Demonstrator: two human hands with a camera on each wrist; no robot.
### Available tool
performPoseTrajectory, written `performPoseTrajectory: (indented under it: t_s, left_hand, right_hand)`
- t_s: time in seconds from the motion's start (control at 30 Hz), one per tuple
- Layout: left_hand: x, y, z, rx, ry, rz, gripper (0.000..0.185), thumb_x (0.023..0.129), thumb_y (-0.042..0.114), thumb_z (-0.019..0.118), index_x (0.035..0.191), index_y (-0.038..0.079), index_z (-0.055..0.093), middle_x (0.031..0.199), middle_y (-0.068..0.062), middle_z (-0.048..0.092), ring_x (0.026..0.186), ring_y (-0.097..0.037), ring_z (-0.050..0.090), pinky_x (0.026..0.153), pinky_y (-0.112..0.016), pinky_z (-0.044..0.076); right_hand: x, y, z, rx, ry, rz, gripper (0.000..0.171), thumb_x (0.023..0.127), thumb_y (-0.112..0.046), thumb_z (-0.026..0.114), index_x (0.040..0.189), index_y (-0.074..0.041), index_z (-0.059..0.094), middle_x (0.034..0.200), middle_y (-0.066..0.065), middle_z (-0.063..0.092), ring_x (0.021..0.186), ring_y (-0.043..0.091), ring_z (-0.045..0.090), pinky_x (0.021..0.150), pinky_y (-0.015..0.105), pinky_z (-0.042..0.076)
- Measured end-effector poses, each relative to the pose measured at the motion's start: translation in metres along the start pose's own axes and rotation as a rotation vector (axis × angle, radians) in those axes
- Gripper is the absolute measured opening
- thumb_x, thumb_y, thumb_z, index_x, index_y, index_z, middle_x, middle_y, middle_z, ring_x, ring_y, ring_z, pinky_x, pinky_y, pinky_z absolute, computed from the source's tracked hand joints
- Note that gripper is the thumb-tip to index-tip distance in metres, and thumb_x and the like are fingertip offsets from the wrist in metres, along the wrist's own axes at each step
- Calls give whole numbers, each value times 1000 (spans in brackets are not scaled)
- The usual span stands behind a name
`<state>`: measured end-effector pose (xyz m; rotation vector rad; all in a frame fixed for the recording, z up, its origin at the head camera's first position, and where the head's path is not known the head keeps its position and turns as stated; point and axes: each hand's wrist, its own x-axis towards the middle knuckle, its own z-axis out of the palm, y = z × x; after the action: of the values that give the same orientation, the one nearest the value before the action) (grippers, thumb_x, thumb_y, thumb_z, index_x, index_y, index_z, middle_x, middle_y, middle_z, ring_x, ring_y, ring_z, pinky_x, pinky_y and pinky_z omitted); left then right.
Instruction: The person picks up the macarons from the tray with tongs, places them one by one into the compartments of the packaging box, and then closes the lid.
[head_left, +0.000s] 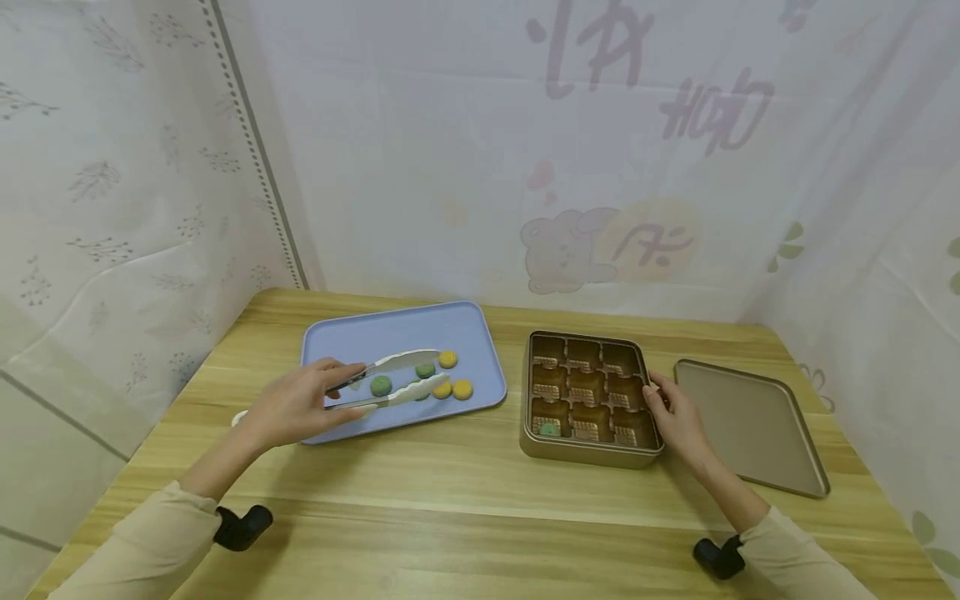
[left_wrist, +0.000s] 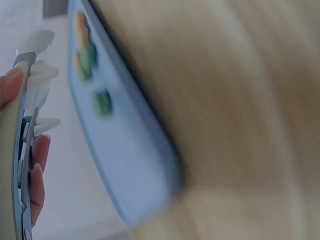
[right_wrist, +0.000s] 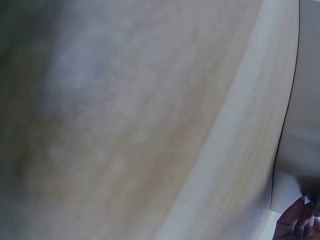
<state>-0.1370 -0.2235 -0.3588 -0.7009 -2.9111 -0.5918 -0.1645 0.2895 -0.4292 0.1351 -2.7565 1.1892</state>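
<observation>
In the head view my left hand (head_left: 296, 404) grips a pair of tongs (head_left: 348, 406) with pale scalloped tips. Their arms are spread over the blue tray (head_left: 390, 325), one tip beside a green cookie (head_left: 425, 369). Another green cookie (head_left: 381, 385) lies between the arms near the handle end, and several yellow cookies (head_left: 462, 389) lie close to the tips. My right hand (head_left: 681, 421) holds the right wall of a bronze tin (head_left: 592, 457), thumb over its rim. One green cookie (head_left: 550, 430) sits in the tin's front left compartment. The left wrist view shows fingers (left_wrist: 37, 195) along the tongs.
A flat bronze lid (head_left: 757, 425) lies on the wooden table (head_left: 450, 517) to the right of the tin, close to my right forearm. Printed cloth (head_left: 420, 167) hangs behind the table and at both sides. A small white object (head_left: 238, 417) shows behind my left wrist.
</observation>
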Motion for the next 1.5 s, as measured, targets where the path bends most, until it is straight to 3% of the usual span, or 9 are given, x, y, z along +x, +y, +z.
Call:
performPoseTrajectory:
  t_s: [0.23,0.43,0.97,1.07,1.2,1.27,1.4,1.5]
  left_hand:
    - [-38,-29,-10,55,3,-103,60,82,33,77,131,2,61,112,-17,67,80,-15,65,60,-27,46]
    - [-48,-40,-8,104,9,-120,59,79,30,80,127,1,64,103,-10,68,74,-13,62,52,-21,40]
    - [-43,-43,-12,104,-52,-149,57,80,32,79,126,3,65,112,-17,68,75,-14,64,51,-22,39]
    - [-43,-43,-12,104,-55,-145,56,81,33,78,126,3,65,112,-16,68,76,-13,63,52,-22,39]
    - [-42,-44,-13,110,-59,-138,56,81,33,78,126,3,65,111,-16,68,75,-11,61,52,-21,38]
    - [-40,-44,-14,112,-63,-129,56,81,33,78,126,2,65,110,-16,69,74,-10,59,52,-21,38]
    - [-38,-45,-16,97,-74,-108,56,80,31,78,124,-1,65,107,-16,70,72,-10,61,54,-21,41]
    - [-37,-45,-17,87,-85,-100,55,81,31,78,124,-1,65,105,-15,70,73,-9,62,55,-22,42]
  right_hand:
    - [-2,0,-2,-4,-8,12,49,105,-23,42,142,11,41,100,23,60,73,0,47,63,23,42]
    - [-1,-1,-2,-17,-20,29,51,106,-25,41,143,9,40,102,23,61,74,0,48,65,24,43]
    - [-1,-1,-1,-27,-12,25,49,106,-23,42,142,9,42,98,21,60,72,5,47,62,24,41]
    - [-1,-3,-2,-32,-14,29,49,106,-23,42,143,9,41,109,27,61,84,15,57,68,25,45]
    - [-1,-5,-3,-32,-23,35,50,106,-23,41,143,10,40,118,30,60,96,30,60,73,26,47]
    - [-1,-5,-3,-30,-25,37,50,106,-23,41,143,10,40,117,30,60,95,28,60,73,25,47]
    - [0,-5,-4,-30,-22,43,49,106,-23,42,143,9,41,109,26,62,83,11,55,69,23,45]
    - [0,-5,-4,-26,-27,45,49,106,-23,42,143,9,41,109,27,62,82,10,54,68,23,44]
